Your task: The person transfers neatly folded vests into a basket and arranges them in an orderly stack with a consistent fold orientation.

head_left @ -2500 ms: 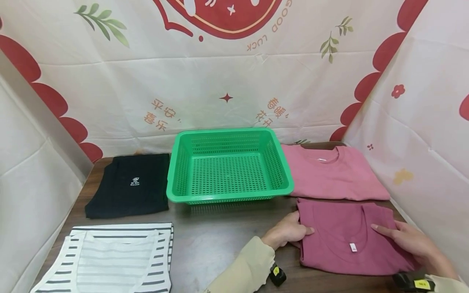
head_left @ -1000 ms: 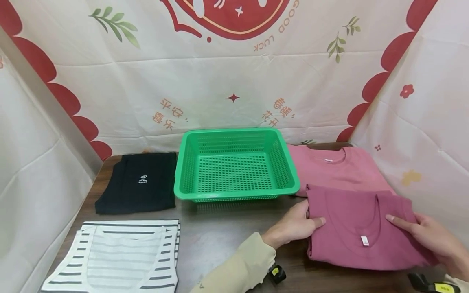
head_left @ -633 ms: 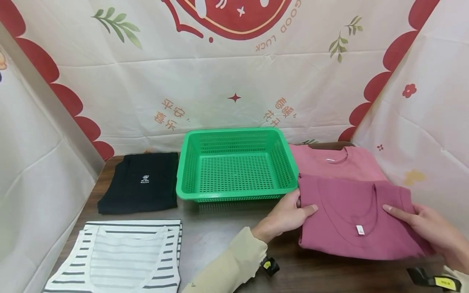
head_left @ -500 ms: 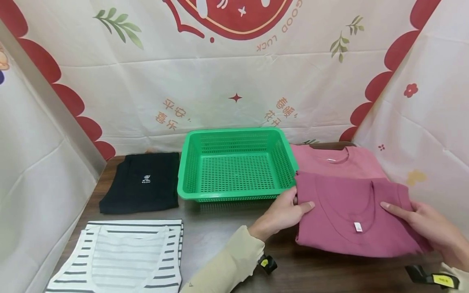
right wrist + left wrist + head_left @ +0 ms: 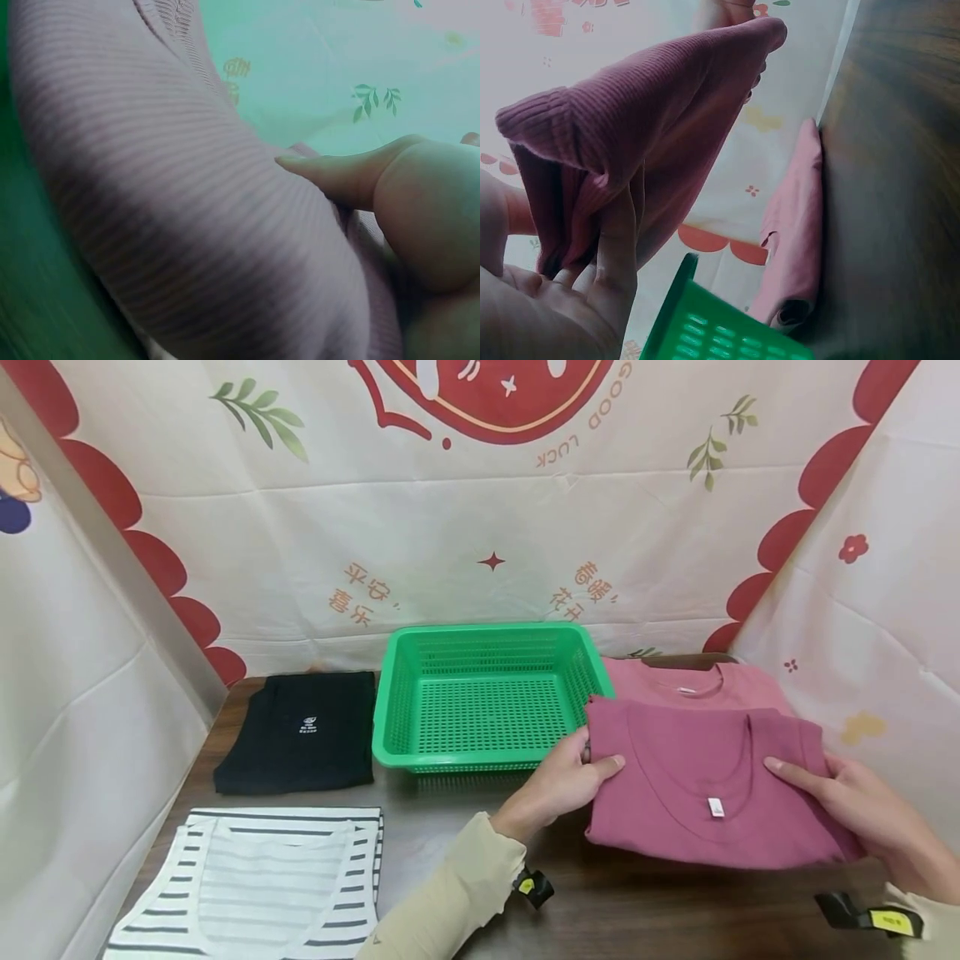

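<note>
A folded mauve ribbed shirt (image 5: 690, 793) with a scooped neckline and a small white label is held up above the table at the right. My left hand (image 5: 558, 781) grips its left edge, thumb on top and fingers underneath, as the left wrist view shows. At the opposite edge my right hand (image 5: 862, 802) grips the cloth with the thumb on top; its other fingers are mostly hidden. In the head view the shirt overlaps the front of a folded pink shirt (image 5: 697, 685). The left hand is close to the near right corner of a green basket (image 5: 487, 758).
The perforated basket stands at the back middle with nothing in it. A folded black garment (image 5: 300, 752) lies left of it, and a white striped top (image 5: 262, 885) lies at the front left. Printed curtains (image 5: 450, 527) enclose the back and sides of the wooden table (image 5: 600, 910).
Both hands have lifted the mauve shirt from the table and moved it up, toward the back, then leftward closer to the basket. The head view has shifted slightly.
</note>
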### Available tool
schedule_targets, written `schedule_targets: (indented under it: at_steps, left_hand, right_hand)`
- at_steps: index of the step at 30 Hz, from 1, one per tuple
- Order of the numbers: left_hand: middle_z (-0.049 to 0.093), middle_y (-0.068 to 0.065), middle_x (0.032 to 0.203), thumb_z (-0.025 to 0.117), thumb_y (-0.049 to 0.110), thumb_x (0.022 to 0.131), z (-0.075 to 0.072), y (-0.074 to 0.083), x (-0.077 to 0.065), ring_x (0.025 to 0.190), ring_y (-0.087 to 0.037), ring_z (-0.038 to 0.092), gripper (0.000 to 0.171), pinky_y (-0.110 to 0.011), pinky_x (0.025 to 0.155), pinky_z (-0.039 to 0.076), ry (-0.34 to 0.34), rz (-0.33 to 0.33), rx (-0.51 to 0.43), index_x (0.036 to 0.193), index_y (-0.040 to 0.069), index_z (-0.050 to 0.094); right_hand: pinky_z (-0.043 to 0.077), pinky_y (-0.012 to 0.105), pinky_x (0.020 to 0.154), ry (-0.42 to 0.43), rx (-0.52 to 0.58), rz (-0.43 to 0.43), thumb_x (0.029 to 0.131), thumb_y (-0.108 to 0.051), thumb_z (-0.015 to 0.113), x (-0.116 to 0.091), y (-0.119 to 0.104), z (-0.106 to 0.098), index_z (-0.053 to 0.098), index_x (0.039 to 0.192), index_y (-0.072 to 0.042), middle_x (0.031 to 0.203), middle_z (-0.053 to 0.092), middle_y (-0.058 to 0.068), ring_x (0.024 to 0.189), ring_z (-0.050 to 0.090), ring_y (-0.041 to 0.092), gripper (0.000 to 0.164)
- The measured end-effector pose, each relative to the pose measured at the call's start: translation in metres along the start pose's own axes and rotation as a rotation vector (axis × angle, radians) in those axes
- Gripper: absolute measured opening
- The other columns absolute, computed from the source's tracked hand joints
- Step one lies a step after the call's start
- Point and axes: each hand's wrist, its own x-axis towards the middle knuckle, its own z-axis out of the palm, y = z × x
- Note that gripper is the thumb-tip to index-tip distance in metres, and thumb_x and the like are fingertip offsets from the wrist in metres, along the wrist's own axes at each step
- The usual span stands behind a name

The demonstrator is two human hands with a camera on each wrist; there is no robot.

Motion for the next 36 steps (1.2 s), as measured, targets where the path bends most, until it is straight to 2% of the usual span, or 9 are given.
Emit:
schedule_targets:
  at_steps: [6, 10, 14, 16, 19, 21, 24, 31, 36]
  left_hand:
    - [0.071, 0.002, 0.094, 0.06, 0.017, 0.099, -0.01, 0.004, -0.002, 0.08, -0.014, 0.07, 0.022, -0.03, 0.074, 0.056, 0.01, -0.001, -0.019, 0.121, 0.018, 0.059]
    - [0.07, 0.002, 0.095, 0.059, 0.018, 0.1, -0.018, 0.005, -0.002, 0.081, -0.013, 0.07, 0.024, -0.03, 0.076, 0.055, 0.023, 0.001, -0.007, 0.124, 0.018, 0.058]
    - [0.07, 0.001, 0.096, 0.059, 0.018, 0.1, -0.027, 0.008, -0.002, 0.08, -0.015, 0.07, 0.025, -0.031, 0.075, 0.056, 0.034, 0.0, -0.006, 0.124, 0.016, 0.057]
    - [0.07, 0.0, 0.096, 0.059, 0.018, 0.1, -0.031, 0.009, -0.003, 0.08, -0.015, 0.07, 0.025, -0.031, 0.073, 0.057, 0.038, 0.003, 0.0, 0.125, 0.015, 0.057]
    - [0.07, -0.001, 0.095, 0.058, 0.018, 0.1, -0.038, 0.01, -0.003, 0.08, -0.016, 0.071, 0.026, -0.033, 0.071, 0.058, 0.046, 0.004, 0.004, 0.126, 0.014, 0.057]
    - [0.071, -0.003, 0.094, 0.058, 0.017, 0.1, -0.042, 0.011, -0.003, 0.079, -0.018, 0.071, 0.027, -0.034, 0.071, 0.058, 0.054, 0.0, -0.001, 0.127, 0.013, 0.056]
    - [0.07, -0.004, 0.094, 0.059, 0.018, 0.1, -0.048, 0.012, -0.003, 0.078, -0.018, 0.072, 0.028, -0.034, 0.07, 0.059, 0.069, -0.013, -0.006, 0.127, 0.013, 0.056]
    - [0.072, -0.009, 0.095, 0.058, 0.016, 0.1, -0.063, 0.014, -0.004, 0.078, -0.019, 0.072, 0.027, -0.034, 0.07, 0.059, 0.093, -0.008, -0.017, 0.126, 0.01, 0.056]
    - [0.072, -0.009, 0.093, 0.059, 0.016, 0.099, -0.075, 0.012, -0.004, 0.076, -0.019, 0.072, 0.027, -0.034, 0.068, 0.059, 0.113, -0.025, -0.008, 0.126, 0.011, 0.057]
  right_hand:
    - [0.055, 0.039, 0.061, -0.021, 0.025, -0.059, 0.102, -0.041, 0.053, 0.006, -0.011, 0.005, 0.049, 0.116, -0.022, 0.08, 0.069, 0.001, 0.068, 0.069, 0.023, 0.024]
    - [0.052, 0.032, 0.064, -0.002, -0.015, -0.119, 0.102, -0.038, 0.055, 0.01, -0.015, 0.008, 0.042, 0.126, -0.031, 0.09, 0.066, -0.005, 0.074, 0.066, 0.015, 0.029]
    - [0.051, 0.029, 0.066, 0.014, -0.035, -0.145, 0.101, -0.038, 0.057, 0.014, -0.021, 0.011, 0.035, 0.129, -0.038, 0.094, 0.064, -0.008, 0.076, 0.063, 0.01, 0.036]
    - [0.051, 0.03, 0.066, 0.006, -0.042, -0.126, 0.1, -0.042, 0.057, 0.016, -0.026, 0.013, 0.037, 0.126, -0.036, 0.09, 0.064, -0.005, 0.074, 0.064, 0.013, 0.034]
    - [0.05, 0.034, 0.065, -0.01, -0.05, -0.103, 0.099, -0.048, 0.056, 0.019, -0.035, 0.017, 0.045, 0.121, -0.025, 0.081, 0.063, -0.001, 0.07, 0.065, 0.02, 0.034]
    - [0.049, 0.035, 0.065, -0.019, -0.06, -0.123, 0.099, -0.048, 0.056, 0.021, -0.041, 0.019, 0.05, 0.116, -0.014, 0.076, 0.062, 0.001, 0.067, 0.064, 0.022, 0.038]
    - [0.048, 0.036, 0.063, -0.021, -0.057, -0.156, 0.1, -0.044, 0.056, 0.025, -0.048, 0.023, 0.055, 0.111, -0.006, 0.071, 0.061, 0.001, 0.064, 0.062, 0.022, 0.04]
    - [0.047, 0.035, 0.06, 0.001, -0.057, -0.207, 0.099, -0.041, 0.059, 0.034, -0.062, 0.03, 0.06, 0.105, -0.005, 0.067, 0.06, -0.001, 0.059, 0.061, 0.023, 0.037]
    - [0.047, 0.033, 0.06, 0.037, -0.12, -0.249, 0.097, -0.044, 0.061, 0.04, -0.072, 0.037, 0.063, 0.1, -0.004, 0.065, 0.059, 0.0, 0.06, 0.06, 0.02, 0.04]
